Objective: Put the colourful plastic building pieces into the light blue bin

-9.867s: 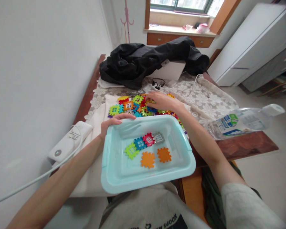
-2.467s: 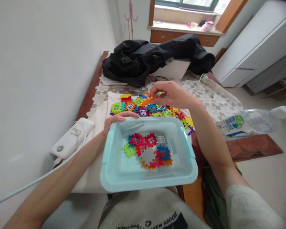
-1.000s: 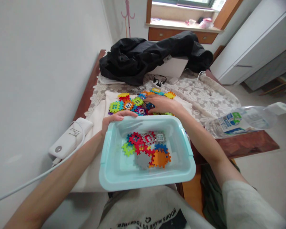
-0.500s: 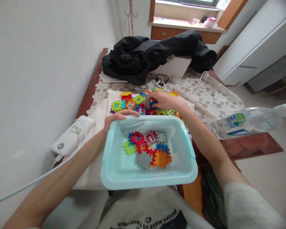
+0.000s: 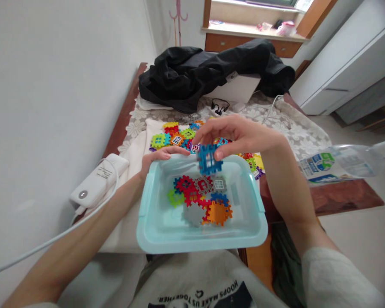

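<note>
My left hand [image 5: 162, 158] grips the far left rim of a pale turquoise plastic bin [image 5: 200, 245], its fingers lying over the edge. In my right hand [image 5: 235, 136] a blue building block [image 5: 210, 159] with notched edges and a window pattern is pinched, held above the bin's far rim. Inside the bin lie several similar blocks: an orange block [image 5: 218, 213], a grey block [image 5: 194, 214], a green block [image 5: 176, 198] and red ones [image 5: 192, 195]. Beyond the bin, more colourful blocks [image 5: 177, 139] are spread on a white cloth, partly hidden by my right hand.
A white power bank [image 5: 99, 179] with a cable lies at the left by the wall. A clear plastic bottle [image 5: 343, 161] is at the right. Farther back are a black jacket [image 5: 211, 70], a white laptop-like panel [image 5: 234, 89] and black earphones [image 5: 220, 106] on the lace tablecloth [image 5: 308, 130].
My right hand has lifted a blue block out of the pile and drawn it back over the bin's far side. My left hand stays on the rim.
</note>
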### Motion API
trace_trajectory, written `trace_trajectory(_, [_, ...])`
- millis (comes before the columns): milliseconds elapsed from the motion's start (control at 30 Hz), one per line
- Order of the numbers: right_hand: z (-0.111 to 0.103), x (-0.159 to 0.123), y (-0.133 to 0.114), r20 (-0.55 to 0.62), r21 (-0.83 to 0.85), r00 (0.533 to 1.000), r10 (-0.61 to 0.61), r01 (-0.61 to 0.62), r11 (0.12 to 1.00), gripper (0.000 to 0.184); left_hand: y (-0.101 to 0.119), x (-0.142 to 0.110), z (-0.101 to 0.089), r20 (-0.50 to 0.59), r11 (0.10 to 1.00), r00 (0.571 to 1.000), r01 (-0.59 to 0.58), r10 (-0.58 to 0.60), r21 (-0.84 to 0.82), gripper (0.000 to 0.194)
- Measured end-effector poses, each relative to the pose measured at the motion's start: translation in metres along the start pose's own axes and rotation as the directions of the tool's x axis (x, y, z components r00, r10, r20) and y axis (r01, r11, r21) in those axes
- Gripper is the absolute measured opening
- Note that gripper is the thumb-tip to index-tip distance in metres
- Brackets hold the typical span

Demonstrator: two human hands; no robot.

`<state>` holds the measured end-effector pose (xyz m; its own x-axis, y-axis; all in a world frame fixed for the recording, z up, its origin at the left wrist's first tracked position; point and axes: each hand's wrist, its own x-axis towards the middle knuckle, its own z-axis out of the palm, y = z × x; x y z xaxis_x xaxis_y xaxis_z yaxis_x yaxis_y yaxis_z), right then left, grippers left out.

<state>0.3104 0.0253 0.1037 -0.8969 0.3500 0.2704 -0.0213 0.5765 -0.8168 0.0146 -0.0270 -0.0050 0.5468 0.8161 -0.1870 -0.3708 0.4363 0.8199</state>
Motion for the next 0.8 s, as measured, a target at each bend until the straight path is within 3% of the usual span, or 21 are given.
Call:
trace_trajectory(67, [0.003,0.002,-0.005,0.033,-0.062,0.999,0.033,-0.031,0.998,0.051,0.000,-0.001,0.002,-0.017,1.000,1.000,-0.015,0.015,0.012,0.042])
trace_trajectory(133, [0.004,0.005,0.006,-0.084,-0.216,0.989,0.121,-0.137,0.967,0.046,0.002,-0.002,0.004,-0.026,0.999,0.999,-0.020,0.021,0.035,0.040])
trace_trajectory(233, [0.005,0.008,0.048,-0.281,-0.461,0.937,0.206,-0.320,0.828,0.043,0.003,-0.003,0.006,-0.028,0.998,0.999,-0.023,0.024,0.059,0.040])
trace_trajectory(367, [0.010,0.004,0.104,-0.326,-0.601,0.867,0.378,-0.498,0.625,0.080,0.003,-0.002,0.005,-0.021,0.998,1.000,-0.014,0.015,0.063,0.040])
trace_trajectory(433, [0.011,0.001,0.118,-0.272,-0.632,0.851,0.449,-0.510,0.584,0.082,0.003,-0.001,0.005,-0.021,0.999,1.000,-0.009,0.010,0.050,0.040])
trace_trajectory(500, [0.012,0.001,0.122,-0.241,-0.667,0.847,0.474,-0.499,0.554,0.067,0.003,-0.001,0.005,-0.020,0.999,1.000,-0.007,0.007,0.044,0.041])
trace_trajectory(600, [0.012,0.004,0.118,-0.288,-0.700,0.832,0.474,-0.521,0.489,0.051,0.004,0.000,0.007,-0.017,0.999,1.000,-0.010,0.011,0.048,0.041])
trace_trajectory(800, [0.015,0.005,0.121,-0.360,-0.693,0.830,0.425,-0.543,0.474,0.064,0.004,-0.001,0.008,-0.017,0.998,1.000,-0.015,0.016,0.054,0.040])
